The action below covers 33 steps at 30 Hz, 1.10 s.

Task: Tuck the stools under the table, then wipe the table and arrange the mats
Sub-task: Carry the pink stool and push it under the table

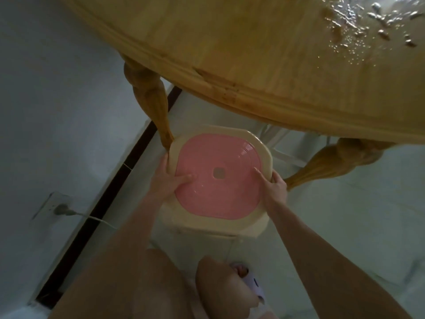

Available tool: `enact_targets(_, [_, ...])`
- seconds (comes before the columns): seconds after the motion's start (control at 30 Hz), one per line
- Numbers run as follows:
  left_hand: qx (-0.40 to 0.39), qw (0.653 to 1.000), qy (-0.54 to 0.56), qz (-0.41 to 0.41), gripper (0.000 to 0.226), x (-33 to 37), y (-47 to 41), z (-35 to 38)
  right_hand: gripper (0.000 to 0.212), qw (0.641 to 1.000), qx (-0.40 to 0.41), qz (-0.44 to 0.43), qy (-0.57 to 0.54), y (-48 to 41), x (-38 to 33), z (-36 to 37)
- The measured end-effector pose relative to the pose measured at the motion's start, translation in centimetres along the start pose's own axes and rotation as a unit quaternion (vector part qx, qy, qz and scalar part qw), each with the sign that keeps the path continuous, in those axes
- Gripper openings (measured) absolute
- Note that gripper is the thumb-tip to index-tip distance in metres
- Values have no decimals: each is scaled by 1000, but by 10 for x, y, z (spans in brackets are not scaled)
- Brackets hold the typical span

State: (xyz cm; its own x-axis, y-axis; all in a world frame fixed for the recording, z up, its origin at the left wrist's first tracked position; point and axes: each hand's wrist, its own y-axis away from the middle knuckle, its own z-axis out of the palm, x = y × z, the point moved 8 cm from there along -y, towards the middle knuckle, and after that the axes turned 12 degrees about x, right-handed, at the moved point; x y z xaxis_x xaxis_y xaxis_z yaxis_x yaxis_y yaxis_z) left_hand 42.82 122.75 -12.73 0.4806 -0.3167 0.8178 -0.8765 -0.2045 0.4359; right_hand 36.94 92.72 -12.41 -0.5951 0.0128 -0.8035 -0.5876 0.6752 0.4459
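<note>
Bare knees [220,286] and a slippered foot [253,284] fill the bottom of the view, just short of a cream stool [253,224] with a pink round seat panel [218,176]. Both arms reach down to it. On the seat's left edge, the left hand [167,178] grips the rim, thumb lying on the pink panel and fingers wrapped over the side. Opposite it, the right hand [274,188] clasps the right edge the same way. This stool stands on the pale floor [345,215], its far edge at the rim of the wooden desk [253,54], most of the seat out in the open. Two turned desk legs flank it: the left leg [151,97] touches the stool's corner beside the left hand, the right leg [333,160] ends near the right hand. On the left wall, a plug [61,209] sits in a socket.
</note>
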Motion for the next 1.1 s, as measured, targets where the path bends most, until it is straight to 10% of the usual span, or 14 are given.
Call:
enact_targets(0.57, [-25, 998, -60, 25, 126, 18, -65, 13, 23, 998, 62, -13, 13, -39, -8, 21])
enact_targets(0.8, [58, 997, -49, 12, 111, 2, -28, 8, 109, 998, 40, 36, -20, -18, 15, 22])
enact_targets(1.1, [77, 997, 9, -10, 120, -13, -9, 6, 83, 990, 79, 62, -98, 13, 45, 19])
